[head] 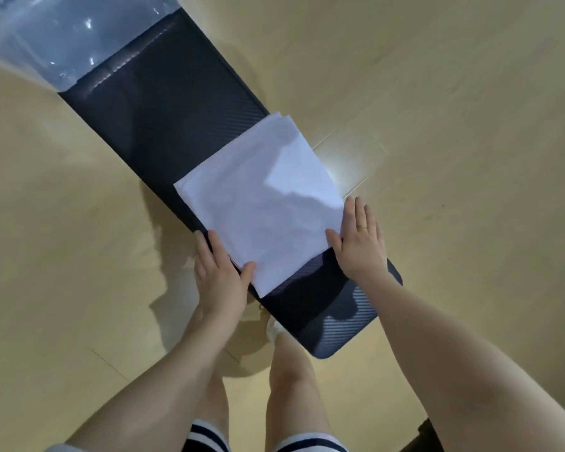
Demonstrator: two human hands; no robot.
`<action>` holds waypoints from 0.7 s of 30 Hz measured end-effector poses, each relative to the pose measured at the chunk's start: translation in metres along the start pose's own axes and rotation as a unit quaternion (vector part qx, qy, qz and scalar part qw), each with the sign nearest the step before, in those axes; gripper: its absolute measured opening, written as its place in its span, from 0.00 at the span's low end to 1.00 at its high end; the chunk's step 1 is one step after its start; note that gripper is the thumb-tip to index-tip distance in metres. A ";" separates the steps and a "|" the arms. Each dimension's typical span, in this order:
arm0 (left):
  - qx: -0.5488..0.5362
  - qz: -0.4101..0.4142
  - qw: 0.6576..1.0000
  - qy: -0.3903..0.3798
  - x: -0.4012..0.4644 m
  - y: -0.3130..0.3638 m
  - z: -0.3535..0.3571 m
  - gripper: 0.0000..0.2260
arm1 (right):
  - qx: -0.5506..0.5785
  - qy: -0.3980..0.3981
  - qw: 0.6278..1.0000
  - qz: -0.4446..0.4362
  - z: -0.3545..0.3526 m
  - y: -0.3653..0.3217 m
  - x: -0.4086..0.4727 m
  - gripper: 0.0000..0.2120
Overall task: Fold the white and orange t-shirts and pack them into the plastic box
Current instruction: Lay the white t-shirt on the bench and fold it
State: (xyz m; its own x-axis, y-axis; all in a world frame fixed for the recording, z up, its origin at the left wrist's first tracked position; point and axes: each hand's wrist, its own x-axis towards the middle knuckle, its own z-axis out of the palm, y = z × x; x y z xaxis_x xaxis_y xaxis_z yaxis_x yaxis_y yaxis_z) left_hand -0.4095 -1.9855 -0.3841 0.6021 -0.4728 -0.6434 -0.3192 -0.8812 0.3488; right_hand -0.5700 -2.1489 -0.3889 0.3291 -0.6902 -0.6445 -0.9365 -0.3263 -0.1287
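Now, starting at your far left, at about ten o'clock, the clear plastic box [43, 37] sits at the far end of the long dark bench [163, 102], its near edge overlapping the padded top. The bench runs diagonally from that ten o'clock corner down toward five o'clock, with tan floor [46, 223] on both sides of it.

Your left hand [217, 275] lies at about seven o'clock of the folded white t-shirt [258, 203]. Its fingers are straight and close together, laid along the shirt's left edge, with the thumb resting on top of the cloth near the closest corner. Whether the fingertips have slid under the fabric you cannot tell from here.

The white t-shirt itself lies flat on the near half of the bench as a tidy square, turned like a diamond, with one corner pointing toward you and a second layer showing at its far corner at twelve o'clock. Its right side hangs just past the bench edge.

Your right hand [359, 239] is at about four o'clock of the shirt, flat and spread, fingers straight, touching the shirt's right edge, with a gold ring [361, 227] on one finger.

Below, your bare legs and a white shoe [274, 327] show beside the bench.
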 end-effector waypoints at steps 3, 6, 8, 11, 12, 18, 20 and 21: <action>-0.145 -0.131 0.978 0.071 -0.022 0.017 0.015 0.31 | 0.084 0.065 0.994 0.014 -0.006 -0.001 -0.006 0.26; -0.296 -0.246 0.920 0.074 -0.036 0.034 0.028 0.15 | 0.169 0.152 0.973 0.047 -0.009 -0.010 -0.006 0.23; -0.363 -0.280 0.888 0.050 -0.043 0.044 0.032 0.16 | 0.250 0.132 0.953 0.104 -0.010 -0.014 0.000 0.17; -0.391 -0.326 0.860 0.024 -0.045 0.053 0.032 0.15 | 0.287 0.112 0.940 0.144 -0.015 -0.014 0.008 0.14; -0.400 -0.335 0.853 0.019 -0.045 0.055 0.030 0.14 | 0.285 0.110 0.941 0.143 -0.017 -0.014 0.008 0.13; -0.508 -0.354 0.785 0.026 -0.047 0.048 0.027 0.08 | 0.319 0.053 0.937 0.132 -0.020 -0.007 0.004 0.03; -0.565 -0.372 0.736 0.036 -0.052 0.045 0.023 0.06 | 0.353 0.040 0.923 0.146 -0.023 -0.004 0.000 0.07; -0.584 -0.382 0.716 0.033 -0.054 0.044 0.020 0.05 | 0.371 0.024 0.915 0.153 -0.027 -0.002 -0.003 0.08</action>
State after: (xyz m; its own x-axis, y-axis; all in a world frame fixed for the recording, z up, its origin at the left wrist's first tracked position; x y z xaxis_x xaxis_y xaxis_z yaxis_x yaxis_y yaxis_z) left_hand -0.4708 -1.9982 -0.3476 0.3202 0.1799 -0.9301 0.9273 -0.2604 0.2688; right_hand -0.5657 -2.1634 -0.3664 0.0247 -0.7097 -0.7041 -0.8040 0.4044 -0.4359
